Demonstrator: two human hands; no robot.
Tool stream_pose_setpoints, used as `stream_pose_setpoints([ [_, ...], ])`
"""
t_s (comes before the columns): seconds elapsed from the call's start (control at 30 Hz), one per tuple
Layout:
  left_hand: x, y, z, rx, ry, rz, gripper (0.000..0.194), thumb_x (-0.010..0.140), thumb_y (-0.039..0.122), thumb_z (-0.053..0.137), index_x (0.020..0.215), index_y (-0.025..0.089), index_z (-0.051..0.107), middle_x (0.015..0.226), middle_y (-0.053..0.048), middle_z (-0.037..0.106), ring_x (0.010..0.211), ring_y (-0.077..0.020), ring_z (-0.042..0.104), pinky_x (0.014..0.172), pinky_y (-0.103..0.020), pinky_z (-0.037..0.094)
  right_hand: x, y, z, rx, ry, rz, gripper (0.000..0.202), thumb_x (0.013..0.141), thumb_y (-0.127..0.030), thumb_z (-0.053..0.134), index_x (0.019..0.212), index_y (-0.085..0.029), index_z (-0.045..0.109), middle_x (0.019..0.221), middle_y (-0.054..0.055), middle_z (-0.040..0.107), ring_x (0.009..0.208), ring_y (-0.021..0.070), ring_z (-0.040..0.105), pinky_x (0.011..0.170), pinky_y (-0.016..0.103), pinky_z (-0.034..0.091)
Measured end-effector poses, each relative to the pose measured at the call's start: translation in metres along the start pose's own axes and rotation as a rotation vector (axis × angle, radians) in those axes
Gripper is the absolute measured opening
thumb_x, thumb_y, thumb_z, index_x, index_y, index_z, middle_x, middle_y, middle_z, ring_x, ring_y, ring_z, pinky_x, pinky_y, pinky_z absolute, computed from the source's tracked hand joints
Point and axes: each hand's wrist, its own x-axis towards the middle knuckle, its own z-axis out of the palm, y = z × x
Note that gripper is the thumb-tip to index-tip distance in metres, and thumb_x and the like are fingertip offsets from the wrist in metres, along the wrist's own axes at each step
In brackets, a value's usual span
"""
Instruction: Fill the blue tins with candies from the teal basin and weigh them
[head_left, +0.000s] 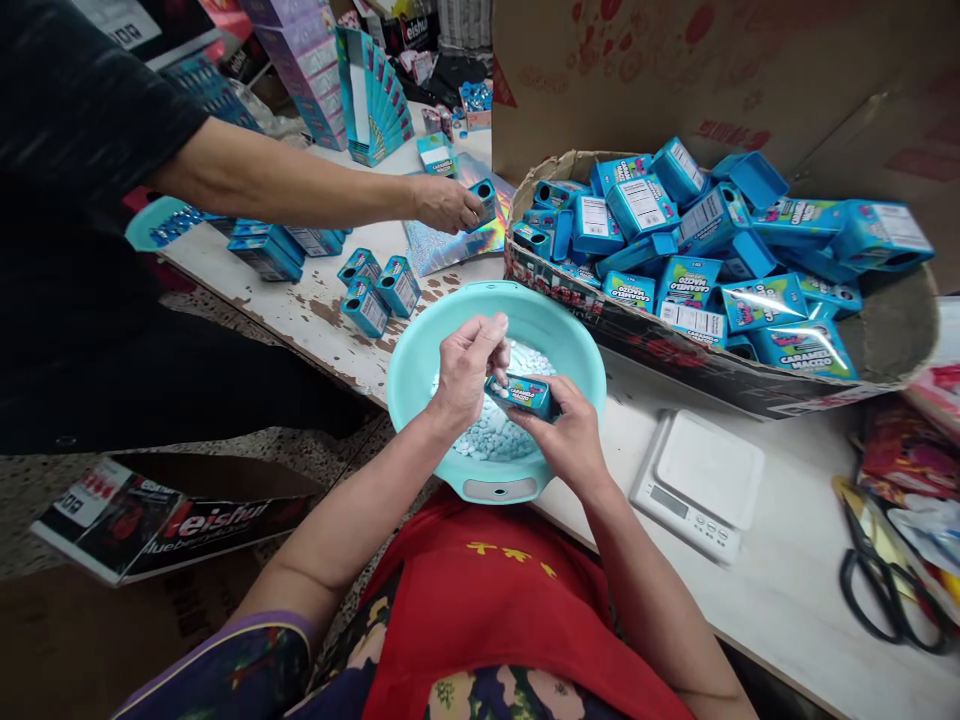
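Right grip [568,432] around box [529,394] edges

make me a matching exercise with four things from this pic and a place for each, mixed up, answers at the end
1. right hand
2. pieces
3. scale
4. scissors

a. near the picture's right edge
b. heaped in the basin
c. holding a small box
d. on the table, just right of the basin

Pairs: 1-c, 2-b, 3-d, 4-a
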Motion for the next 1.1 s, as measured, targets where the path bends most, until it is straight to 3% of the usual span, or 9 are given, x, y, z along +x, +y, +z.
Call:
stream_pose_setpoints([
  [0.2,0.0,-0.003,-0.032,0.544,-0.206,-0.004,0.034,0.066,0.037,0.08,0.089,0.019,0.063,0.077,0.003,0.051,0.059,-0.0074,0.041,0.057,-0.023,0.035,-0.001,-0.002,-0.006,0.036,0.045,-0.002,0.032,0.073,-0.024,0.077,0.103,-0.025,0.067,0.1,0.002,0.067,0.095,0.0207,0.063,0.087,0.035,0.048],
  [0.4,0.006,-0.019,-0.037,0.349,-0.35,-0.139,0.034,0.068,0.035,0.077,0.093,0.017,0.062,0.082,0.001,0.051,0.075,-0.0118,0.047,0.068,-0.025,0.037,-0.003,0.001,-0.004,0.07,0.047,-0.038,0.034,0.073,-0.023,0.077,0.105,-0.027,0.066,0.103,0.001,0.067,0.097,0.0205,0.062,0.089,0.036,0.048],
  [0.5,0.007,-0.012,-0.032,0.313,-0.419,-0.189,0.038,0.066,0.036,0.078,0.094,0.017,0.061,0.082,0.001,0.051,0.075,-0.0119,0.048,0.067,-0.025,0.037,-0.003,0.002,-0.01,0.13,0.012,-0.015,0.034,0.071,-0.026,0.08,0.102,-0.026,0.067,0.1,0.001,0.067,0.095,0.0205,0.063,0.088,0.036,0.049],
  [0.6,0.01,0.0,-0.038,0.375,-0.417,-0.18,0.039,0.077,0.049,0.067,0.098,0.018,0.059,0.081,0.0,0.052,0.067,-0.0109,0.046,0.061,-0.025,0.036,-0.001,0.006,-0.019,0.26,0.02,0.057,0.039,0.069,-0.031,0.082,0.104,-0.025,0.067,0.1,0.002,0.068,0.093,0.0204,0.064,0.087,0.036,0.05],
  [0.73,0.019,-0.004,-0.063,0.946,-0.405,-0.039,0.034,0.086,0.052,0.053,0.091,0.018,0.06,0.085,-0.005,0.058,0.075,-0.0178,0.052,0.069,-0.03,0.041,0.0,0.011,-0.025,0.269,0.148,0.059,0.04,0.07,-0.033,0.081,0.106,-0.026,0.067,0.102,0.002,0.067,0.094,0.0202,0.064,0.086,0.035,0.05],
  [0.83,0.013,-0.025,-0.079,1.477,-0.575,-0.097,0.033,0.081,0.045,0.061,0.098,0.016,0.062,0.1,-0.013,0.062,0.095,-0.0292,0.056,0.081,-0.037,0.042,-0.001,0.011,-0.021,0.224,0.145,0.028,0.038,0.071,-0.034,0.08,0.105,-0.025,0.067,0.102,0.003,0.066,0.094,0.0208,0.064,0.086,0.036,0.051],
  [0.9,0.003,-0.038,-0.08,1.651,-0.745,-0.161,0.046,0.076,0.046,0.066,0.109,0.015,0.061,0.112,-0.019,0.061,0.105,-0.0358,0.055,0.085,-0.041,0.043,-0.002,0.01,-0.016,0.194,0.174,0.026,0.037,0.072,-0.034,0.079,0.106,-0.025,0.067,0.102,0.004,0.067,0.095,0.021,0.063,0.087,0.037,0.051],
  [0.97,-0.009,-0.044,-0.074,1.68,-0.914,-0.187,0.053,0.076,0.048,0.065,0.116,0.014,0.058,0.116,-0.021,0.06,0.105,-0.0373,0.057,0.085,-0.042,0.044,-0.003,0.009,-0.011,0.168,0.229,0.039,0.036,0.073,-0.035,0.078,0.105,-0.024,0.066,0.102,0.004,0.066,0.096,0.0213,0.063,0.089,0.038,0.05],
  [1.1,-0.021,-0.045,-0.057,1.548,-1.141,-0.21,0.039,0.08,0.031,0.055,0.115,0.015,0.057,0.108,-0.016,0.064,0.093,-0.0304,0.063,0.078,-0.036,0.046,-0.003,0.008,-0.009,0.165,0.288,0.058,0.035,0.073,-0.034,0.077,0.104,-0.023,0.066,0.101,0.004,0.065,0.095,0.0209,0.063,0.088,0.037,0.049],
])
